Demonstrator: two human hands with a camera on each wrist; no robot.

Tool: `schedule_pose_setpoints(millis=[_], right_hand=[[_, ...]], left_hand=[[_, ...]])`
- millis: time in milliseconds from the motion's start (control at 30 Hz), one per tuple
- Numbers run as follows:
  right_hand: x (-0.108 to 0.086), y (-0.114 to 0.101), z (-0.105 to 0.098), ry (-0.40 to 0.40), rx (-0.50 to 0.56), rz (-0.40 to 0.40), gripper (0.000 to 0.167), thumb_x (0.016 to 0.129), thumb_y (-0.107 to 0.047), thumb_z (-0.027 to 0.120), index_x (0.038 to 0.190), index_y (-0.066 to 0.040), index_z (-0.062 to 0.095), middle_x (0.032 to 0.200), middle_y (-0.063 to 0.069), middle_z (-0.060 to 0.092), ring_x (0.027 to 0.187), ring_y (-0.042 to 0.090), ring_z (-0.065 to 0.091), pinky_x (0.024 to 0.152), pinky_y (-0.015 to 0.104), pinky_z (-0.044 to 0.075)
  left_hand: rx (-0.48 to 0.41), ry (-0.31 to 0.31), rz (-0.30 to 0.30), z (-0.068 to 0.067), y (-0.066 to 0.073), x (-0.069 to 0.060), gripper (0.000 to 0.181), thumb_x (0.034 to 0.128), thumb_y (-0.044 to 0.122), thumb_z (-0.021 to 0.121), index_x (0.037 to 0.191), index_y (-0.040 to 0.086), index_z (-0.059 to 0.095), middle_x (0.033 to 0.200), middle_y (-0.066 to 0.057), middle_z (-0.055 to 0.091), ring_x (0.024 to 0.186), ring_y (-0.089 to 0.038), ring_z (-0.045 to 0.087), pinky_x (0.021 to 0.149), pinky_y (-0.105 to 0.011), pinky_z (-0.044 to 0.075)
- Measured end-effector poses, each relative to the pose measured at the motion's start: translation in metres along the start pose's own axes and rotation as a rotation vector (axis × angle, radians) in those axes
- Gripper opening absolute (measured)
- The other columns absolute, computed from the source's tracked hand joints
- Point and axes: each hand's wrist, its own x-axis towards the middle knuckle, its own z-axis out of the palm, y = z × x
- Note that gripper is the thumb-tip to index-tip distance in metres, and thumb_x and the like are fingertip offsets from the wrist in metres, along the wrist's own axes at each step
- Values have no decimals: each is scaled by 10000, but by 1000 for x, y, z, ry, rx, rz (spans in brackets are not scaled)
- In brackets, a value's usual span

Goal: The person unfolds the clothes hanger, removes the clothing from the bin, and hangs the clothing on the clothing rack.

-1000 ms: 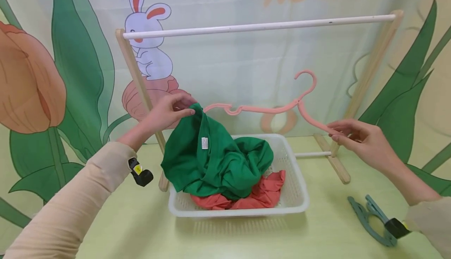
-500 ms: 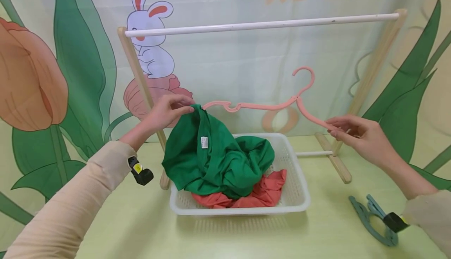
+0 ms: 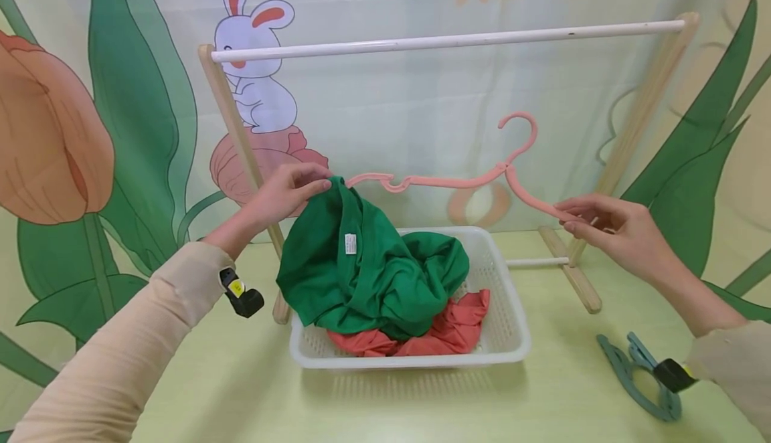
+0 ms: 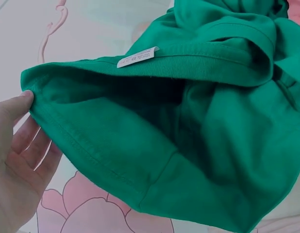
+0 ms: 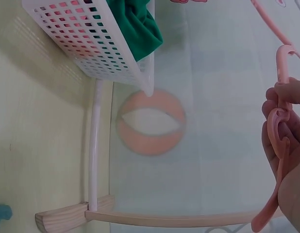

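Observation:
My left hand [image 3: 288, 190] pinches the top edge of a green garment [image 3: 379, 276] between thumb and fingers. That edge is raised, and in the left wrist view the garment hangs wide, showing a ribbed band with a white label [image 4: 139, 57]. The rest is bunched in a white basket [image 3: 512, 302]. At the far right end of a pink clothes hanger [image 3: 458, 182] my right hand [image 3: 620, 227] grips one arm, its fingers curled round it in the right wrist view. The hanger's left end disappears behind the garment near my left hand.
Red cloth [image 3: 446, 329] lies under the green garment in the basket. Behind stands a wooden rack with a white rail [image 3: 446, 44]. A folded grey-green hanger [image 3: 641, 383] lies on the table, right of the basket. A printed curtain covers the back.
My right hand has risen very slightly, and the pink hanger with it. My left hand and the green garment have stayed almost still.

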Motion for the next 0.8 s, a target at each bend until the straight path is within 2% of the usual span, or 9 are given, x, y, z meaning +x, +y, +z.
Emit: schedule_pose_setpoints(millis=[100, 267, 433, 600, 800], right_hand=[[-1, 2, 0, 1, -2, 1, 305, 877, 67, 674, 1168, -24, 685, 892, -140, 721, 698, 16, 639, 550, 177, 454], [-1, 4, 0, -4, -4, -4, 305, 878, 71, 671, 1167, -25, 685, 896, -188, 716, 710, 11, 646, 558, 173, 458], [-1, 3, -1, -1, -7, -11, 300, 878, 71, 670, 1160, -27, 691, 901, -197, 720, 723, 4, 652, 578, 156, 469], [0, 3, 0, 8, -12, -25, 302, 871, 74, 678, 1154, -28, 698, 917, -180, 724, 734, 0, 656, 600, 140, 477], [1, 2, 1, -5, -15, -45, 292, 855, 92, 685, 1122, -22, 707, 897, -175, 714, 702, 24, 639, 570, 172, 459]], left_hand=[[-5, -4, -5, 0, 0, 0, 283, 1017, 187, 547, 1230, 34, 653, 1127, -159, 690, 891, -154, 615, 830, -142, 498], [-8, -8, -7, 1, -1, 0, 281, 1020, 180, 542, 1236, 34, 645, 1148, -154, 685, 919, -180, 615, 835, -148, 502], [-9, -41, -8, 3, 0, 1, 266, 1022, 178, 537, 1223, 47, 652, 1123, -143, 684, 904, -189, 602, 813, -169, 496], [-6, -73, 1, 6, -1, 3, 258, 1022, 185, 538, 1209, 53, 658, 1131, -134, 684, 989, -201, 624, 889, -165, 499], [-10, -63, 10, 6, -4, 3, 255, 1020, 162, 540, 1214, 44, 657, 1161, -135, 680, 1057, -234, 646, 921, -159, 502]])
